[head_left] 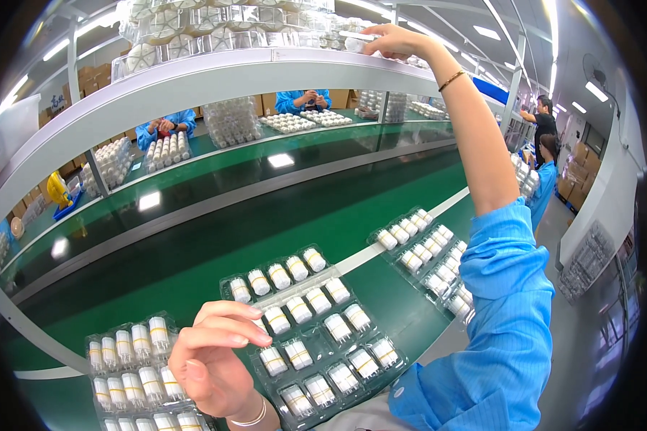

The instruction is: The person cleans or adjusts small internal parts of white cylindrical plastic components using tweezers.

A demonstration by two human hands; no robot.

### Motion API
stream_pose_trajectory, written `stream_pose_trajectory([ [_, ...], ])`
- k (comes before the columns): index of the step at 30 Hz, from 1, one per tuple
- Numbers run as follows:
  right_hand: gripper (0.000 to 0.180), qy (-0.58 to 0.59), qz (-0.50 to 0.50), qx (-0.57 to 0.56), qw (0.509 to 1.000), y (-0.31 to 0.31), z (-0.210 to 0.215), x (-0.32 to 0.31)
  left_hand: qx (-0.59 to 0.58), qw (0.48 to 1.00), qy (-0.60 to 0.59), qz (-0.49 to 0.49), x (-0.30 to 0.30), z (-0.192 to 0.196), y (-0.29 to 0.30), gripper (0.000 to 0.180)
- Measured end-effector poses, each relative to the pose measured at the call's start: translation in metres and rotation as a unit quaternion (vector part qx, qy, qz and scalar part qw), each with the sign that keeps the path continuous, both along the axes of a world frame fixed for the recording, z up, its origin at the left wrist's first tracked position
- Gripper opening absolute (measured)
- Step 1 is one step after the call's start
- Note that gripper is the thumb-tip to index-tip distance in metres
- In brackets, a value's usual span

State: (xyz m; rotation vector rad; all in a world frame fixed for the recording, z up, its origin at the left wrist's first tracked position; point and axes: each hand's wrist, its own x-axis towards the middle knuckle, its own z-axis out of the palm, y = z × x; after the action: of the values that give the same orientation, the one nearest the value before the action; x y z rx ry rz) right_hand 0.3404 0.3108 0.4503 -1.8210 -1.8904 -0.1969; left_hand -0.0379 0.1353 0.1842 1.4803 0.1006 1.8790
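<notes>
My left hand hovers at the left edge of a clear plastic tray, fingers loosely curled and apart, with nothing visible in it. White cylindrical parts, each with a yellow band and metal pins at one end, lie in rows in that tray. One pocket in its middle rows holds no part. My right hand is raised high to the overhead shelf, thumb and fingers closed around a small white piece. Its exact shape is partly hidden among the packed trays.
Stacked clear trays fill the shelf above. More filled trays stand at left and right on the green conveyor bench. Co-workers in blue sleeves handle parts across the line; other people stand at far right.
</notes>
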Motion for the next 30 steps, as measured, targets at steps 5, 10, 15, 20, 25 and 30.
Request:
stream_pose_trajectory([
  [5, 0.067, 0.002, -0.029, -0.024, 0.999, 0.004, -0.001, -0.009, 0.000, 1.000, 0.008, -0.008, -0.001, 0.000, 0.001, 0.044],
  [10, 0.065, 0.036, 0.003, 0.001, 0.999, 0.008, -0.002, 0.008, -0.006, 1.000, 0.005, -0.008, 0.000, 0.001, 0.000, 0.042],
  [15, 0.064, 0.051, 0.014, 0.035, 0.998, 0.008, -0.007, 0.006, -0.009, 1.000, 0.015, -0.003, -0.001, 0.001, 0.001, 0.042],
  [20, 0.064, 0.084, 0.070, 0.069, 0.992, 0.007, -0.009, 0.028, -0.007, 1.000, 0.018, -0.003, 0.002, 0.002, 0.003, 0.042],
  [25, 0.048, 0.093, 0.059, 0.181, 0.977, -0.010, -0.027, 0.025, -0.004, 1.000, 0.024, 0.004, 0.005, 0.001, 0.006, 0.042],
  [30, 0.029, 0.172, 0.074, 0.352, 0.917, -0.059, -0.086, 0.013, -0.002, 1.000, 0.026, 0.016, 0.007, 0.001, 0.004, 0.044],
])
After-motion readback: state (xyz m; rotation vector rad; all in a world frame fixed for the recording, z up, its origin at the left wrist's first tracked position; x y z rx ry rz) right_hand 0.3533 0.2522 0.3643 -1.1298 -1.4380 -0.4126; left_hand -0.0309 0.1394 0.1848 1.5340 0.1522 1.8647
